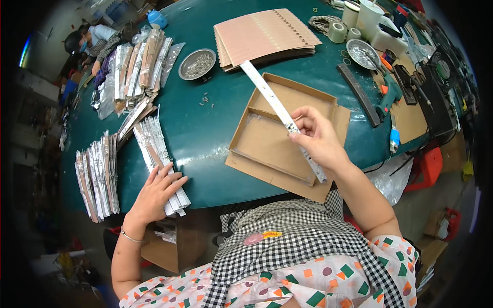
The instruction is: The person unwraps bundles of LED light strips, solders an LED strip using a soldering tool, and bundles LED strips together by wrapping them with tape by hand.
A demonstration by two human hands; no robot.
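In my right hand (pixel 318 134) I hold a long white strip (pixel 270 97) with small dark parts on it, pinched between thumb and fingers. The strip slants over a shallow brown cardboard box (pixel 280 141) with a divider across its inside. My left hand (pixel 159 194) lies with its fingers spread on a bundle of similar silvery-white strips (pixel 154 141) at the table's near left edge. Left of that hand is another row of strips (pixel 98 174). Whether the left fingers grip any single strip cannot be seen.
A metal bowl of small parts (pixel 197 64) stands beyond the box, near a stack of pinkish perforated boards (pixel 264 36). More strips (pixel 141 66) are piled at far left. On the right lie a dark bar (pixel 358 95), a green power tool (pixel 387 92) and another bowl (pixel 363 54). Another person (pixel 100 41) sits far left.
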